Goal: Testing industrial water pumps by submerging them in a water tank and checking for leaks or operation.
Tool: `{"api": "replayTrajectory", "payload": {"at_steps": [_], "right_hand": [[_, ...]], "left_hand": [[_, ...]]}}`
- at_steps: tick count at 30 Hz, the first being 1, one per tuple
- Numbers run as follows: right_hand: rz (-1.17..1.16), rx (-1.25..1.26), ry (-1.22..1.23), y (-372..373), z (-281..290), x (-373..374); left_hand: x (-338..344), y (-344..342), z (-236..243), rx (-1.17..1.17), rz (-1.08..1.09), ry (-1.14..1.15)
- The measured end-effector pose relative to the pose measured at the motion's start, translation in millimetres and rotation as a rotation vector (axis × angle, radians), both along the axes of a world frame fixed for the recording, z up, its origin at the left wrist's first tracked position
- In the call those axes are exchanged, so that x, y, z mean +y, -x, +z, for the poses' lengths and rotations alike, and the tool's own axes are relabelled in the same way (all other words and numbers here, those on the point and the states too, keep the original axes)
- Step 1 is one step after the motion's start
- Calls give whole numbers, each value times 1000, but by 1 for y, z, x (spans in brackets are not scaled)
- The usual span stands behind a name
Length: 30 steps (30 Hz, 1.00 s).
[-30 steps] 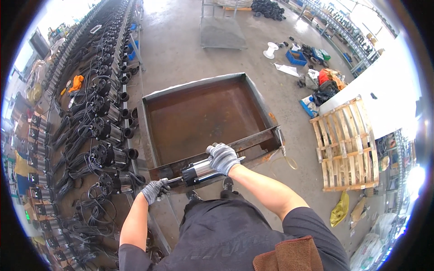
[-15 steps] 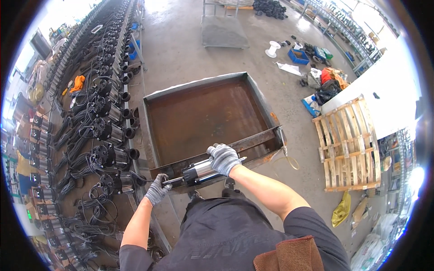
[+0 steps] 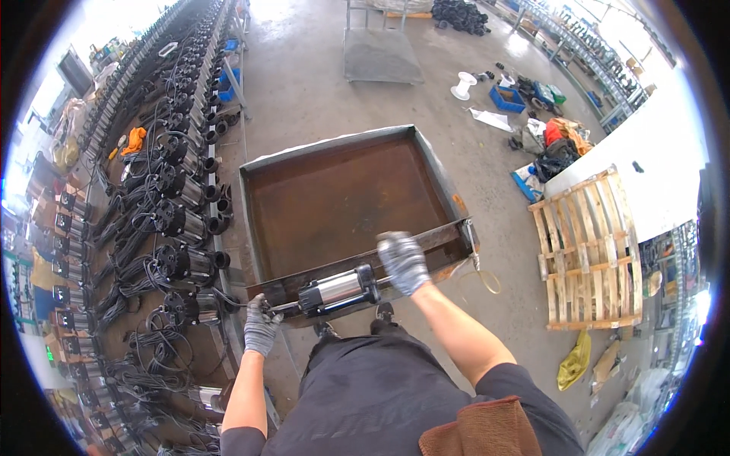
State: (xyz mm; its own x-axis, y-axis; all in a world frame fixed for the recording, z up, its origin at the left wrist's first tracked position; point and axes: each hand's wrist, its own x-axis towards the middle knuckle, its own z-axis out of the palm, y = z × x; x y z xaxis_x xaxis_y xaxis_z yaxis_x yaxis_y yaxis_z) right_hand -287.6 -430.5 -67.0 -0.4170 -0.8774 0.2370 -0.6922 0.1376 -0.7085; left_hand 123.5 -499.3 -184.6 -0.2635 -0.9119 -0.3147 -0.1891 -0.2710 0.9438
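Note:
A motor-like cylinder (image 3: 338,288) with a bright silver body and black end caps lies across the near edge of a rusty metal tank (image 3: 255,258). A thin metal rod (image 3: 287,307) sticks out of its left end. My left hand (image 3: 261,328), in a grey knit glove, has its fingers closed at the rod's outer tip. To the right of the cylinder, my gloved right hand (image 3: 403,263) is off the silver body, above the tank's near bar. Motion smears its fingers, and I cannot tell whether they hold anything.
Rows of similar black-and-silver motors (image 3: 179,220) with coiled black cables stand along the left. A wooden pallet (image 3: 587,251) leans at the right. Beyond the tank is a flat cart (image 3: 380,57). A thin hose loop (image 3: 480,283) hangs at the tank's right corner.
My right hand has left the silver body and moved to the right, uncovering the right black end cap. My left hand has shifted slightly left along the rod.

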Motion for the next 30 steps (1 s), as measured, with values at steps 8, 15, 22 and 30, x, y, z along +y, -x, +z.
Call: {"api": "replayTrajectory", "payload": {"at_steps": [8, 15, 22, 30], "right_hand": [[-768, -94, -632, 210, -127, 156], [-447, -1479, -472, 178, -55, 118], [169, -1226, -198, -11, -15, 75], [691, -213, -389, -112, 15, 20]], "left_hand": [[44, 7, 40, -529, 59, 556], [54, 60, 94, -283, 85, 380], [53, 150, 165, 47, -116, 444], [33, 162, 173, 301, 247, 163]]}}
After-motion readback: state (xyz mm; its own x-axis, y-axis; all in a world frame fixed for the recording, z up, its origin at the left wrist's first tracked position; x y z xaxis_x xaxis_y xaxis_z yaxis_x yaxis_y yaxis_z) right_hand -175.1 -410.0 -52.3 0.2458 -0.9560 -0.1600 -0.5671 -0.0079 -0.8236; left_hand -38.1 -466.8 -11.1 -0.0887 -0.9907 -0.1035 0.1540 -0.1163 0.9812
